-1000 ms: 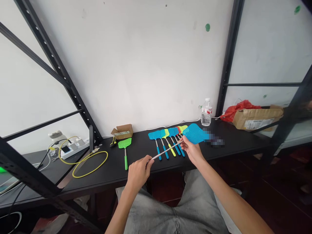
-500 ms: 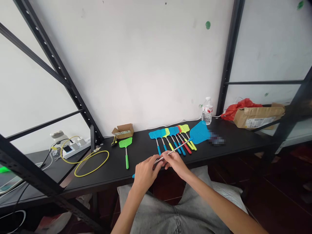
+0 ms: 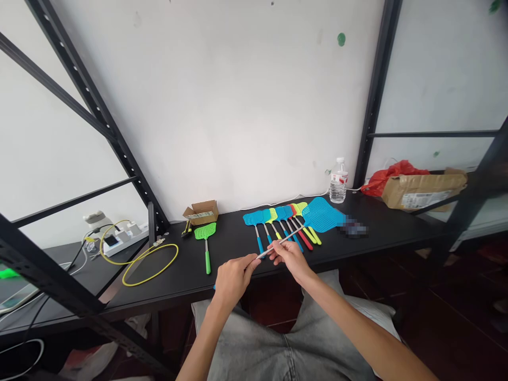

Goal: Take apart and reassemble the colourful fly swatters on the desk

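A blue fly swatter [image 3: 322,215] with a thin metal shaft is held above the front of the black shelf, its head toward the right. My left hand [image 3: 235,276] is closed around the lower shaft; a bit of blue handle shows below it. My right hand [image 3: 290,259] pinches the shaft farther up. Behind my hands lies a fanned row of several swatters, with overlapping heads: blue swatters [image 3: 254,218], yellow-green ones [image 3: 313,235] and a red-handled one [image 3: 305,241]. Apart from them, at the left, a green fly swatter [image 3: 205,231] lies with its handle toward me.
A small open cardboard box [image 3: 203,212] stands behind the green swatter. Looped yellow cable [image 3: 174,259] and a power strip [image 3: 127,239] are at the left. To the right are a water bottle [image 3: 338,182], a blurred patch [image 3: 355,227] and a larger carton [image 3: 424,190] with a red bag.
My right hand has slid down the blue swatter's shaft toward my left hand, then a little back up it. The yellow-green and red handles at the row's right end have come into sight.
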The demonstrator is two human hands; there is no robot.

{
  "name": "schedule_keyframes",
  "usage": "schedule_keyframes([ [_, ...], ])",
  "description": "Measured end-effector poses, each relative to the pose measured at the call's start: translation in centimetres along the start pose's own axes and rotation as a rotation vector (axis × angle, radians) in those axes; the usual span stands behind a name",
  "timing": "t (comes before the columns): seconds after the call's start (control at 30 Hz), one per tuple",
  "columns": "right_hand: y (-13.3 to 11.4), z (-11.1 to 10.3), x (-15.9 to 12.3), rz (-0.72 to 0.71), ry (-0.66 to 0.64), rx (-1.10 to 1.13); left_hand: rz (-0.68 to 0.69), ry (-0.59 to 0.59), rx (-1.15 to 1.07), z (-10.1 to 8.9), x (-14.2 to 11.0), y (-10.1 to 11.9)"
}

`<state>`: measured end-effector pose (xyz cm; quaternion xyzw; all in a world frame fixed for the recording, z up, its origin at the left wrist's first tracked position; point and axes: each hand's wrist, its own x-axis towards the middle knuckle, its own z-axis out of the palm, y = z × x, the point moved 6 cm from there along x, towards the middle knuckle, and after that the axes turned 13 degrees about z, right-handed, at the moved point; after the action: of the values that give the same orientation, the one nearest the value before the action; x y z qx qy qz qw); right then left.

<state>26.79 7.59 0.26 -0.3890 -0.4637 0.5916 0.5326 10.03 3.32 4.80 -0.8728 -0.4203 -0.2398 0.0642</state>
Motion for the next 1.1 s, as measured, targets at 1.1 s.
schedule_keyframes([
  [1.1, -4.0, -6.2, 0.9, -0.052, 0.225, 0.175, 0.040, 0.086, -0.078, -0.4, -0.6, -3.0],
])
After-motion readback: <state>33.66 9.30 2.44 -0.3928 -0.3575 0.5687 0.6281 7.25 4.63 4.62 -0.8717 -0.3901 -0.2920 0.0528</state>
